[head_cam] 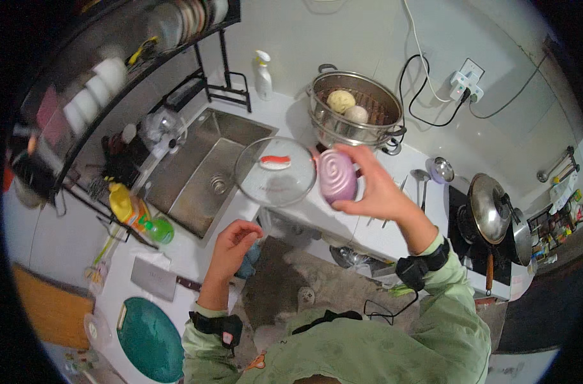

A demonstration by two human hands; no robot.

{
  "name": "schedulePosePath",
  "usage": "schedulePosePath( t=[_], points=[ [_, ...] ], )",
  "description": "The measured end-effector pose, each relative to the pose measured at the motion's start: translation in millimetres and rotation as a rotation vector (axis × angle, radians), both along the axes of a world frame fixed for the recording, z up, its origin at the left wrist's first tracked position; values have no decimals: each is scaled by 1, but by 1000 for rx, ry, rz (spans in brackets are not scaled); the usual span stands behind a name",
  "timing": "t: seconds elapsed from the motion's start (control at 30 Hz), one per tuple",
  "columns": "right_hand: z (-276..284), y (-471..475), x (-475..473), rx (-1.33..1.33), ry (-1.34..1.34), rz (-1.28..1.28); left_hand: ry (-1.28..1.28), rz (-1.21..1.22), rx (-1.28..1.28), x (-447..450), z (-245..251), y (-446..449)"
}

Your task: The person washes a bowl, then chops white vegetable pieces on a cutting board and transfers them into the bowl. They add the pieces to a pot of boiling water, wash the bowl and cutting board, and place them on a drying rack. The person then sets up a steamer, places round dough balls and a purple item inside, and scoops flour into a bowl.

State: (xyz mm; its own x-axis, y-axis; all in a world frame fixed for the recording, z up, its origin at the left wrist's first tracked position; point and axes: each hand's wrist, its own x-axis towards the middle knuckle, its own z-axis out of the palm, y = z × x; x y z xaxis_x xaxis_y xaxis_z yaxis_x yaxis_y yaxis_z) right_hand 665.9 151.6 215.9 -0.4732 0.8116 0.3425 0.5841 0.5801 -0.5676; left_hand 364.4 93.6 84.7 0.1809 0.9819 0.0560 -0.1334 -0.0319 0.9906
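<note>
My right hand (375, 185) grips a purple-and-white swirled steamed bun (338, 176), fingers over its top and thumb beneath. Beside it lies a round glass lid (275, 171) with a red and white handle, near the sink's edge. Behind the hand stands a steel steamer pot (351, 129) with its top uncovered; two pale buns (341, 101) rest on the rack inside. My left hand (236, 242), fingers curled with nothing visible in them, hovers in front of the counter edge, right of the sink's near corner.
A steel sink (210, 168) lies at the left below a black dish rack (128, 72). A cleaver (153, 278) and green cutting board (150, 338) sit at the lower left. At the right, a lidded wok (488, 209) stands on the black stove, near a ladle (442, 170).
</note>
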Motion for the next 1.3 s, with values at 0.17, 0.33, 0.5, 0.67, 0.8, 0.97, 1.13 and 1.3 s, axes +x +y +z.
schedulePosePath(
  t=[0.17,0.33,0.5,0.67,0.8,0.97,1.13,1.3],
  points=[
    [11,87,72,-220,268,-221,18,-146,5,46,10,91],
    [11,170,116,-370,509,-340,21,-206,37,71,4,178],
    [-9,273,143,-353,342,-540,0,-325,70,81,-4,258],
    [-39,362,150,-349,-5,-699,36,-331,-65,80,-18,328],
    [-46,392,150,-521,-136,-696,27,-352,-202,74,-51,363],
    [-65,418,157,-536,-311,-702,217,-348,-86,65,-92,384],
    [-97,428,169,-461,-377,-637,623,-224,160,59,-111,392],
    [-87,408,161,-360,-278,-673,831,-402,213,58,-133,397]
  ],
)
